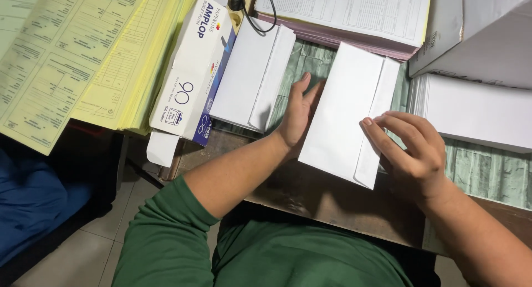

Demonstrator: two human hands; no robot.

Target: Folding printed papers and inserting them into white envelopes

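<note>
A white envelope (343, 109) is held flat on the counter (332, 201) by both hands: the left hand (296, 116) open along its edge, the right hand (413, 148) pressing its flap with bent fingers.

Office desk (332, 201): stacks of printed yellow forms (83, 54), white envelopes (252, 76) (one boxed pack (191, 71)), and paper reams (476, 109).
</note>
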